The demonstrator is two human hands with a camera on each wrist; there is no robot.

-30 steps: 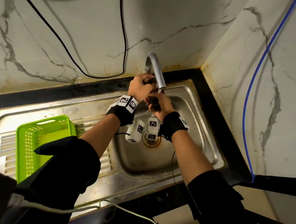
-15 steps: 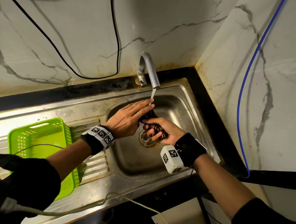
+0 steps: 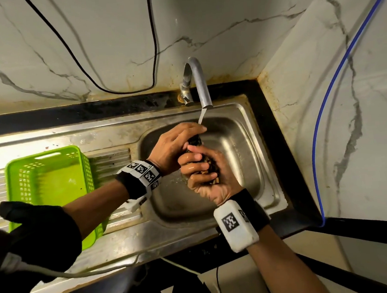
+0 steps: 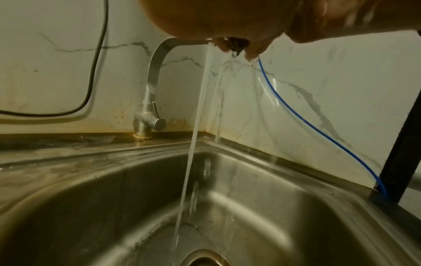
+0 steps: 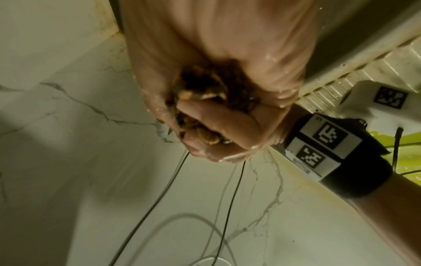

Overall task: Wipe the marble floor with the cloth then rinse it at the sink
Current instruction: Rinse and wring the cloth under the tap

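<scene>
One green perforated plastic basket (image 3: 51, 183) far left on ribbed steel drainboard. Black cable (image 3: 71, 56) loops down veined marble wall behind. Left hand (image 3: 172, 145) over steel sink (image 3: 253, 165) basin, fingers curved over top of cloth (image 3: 206, 166), covering it. Curved matte metal faucet (image 3: 198, 82) above, thin water stream (image 4: 193, 144) running past hands into basin. Right hand (image 3: 204, 177) fisted around wet, dark, bunched cloth. Blue cable (image 3: 334, 79) on right marble wall.
</scene>
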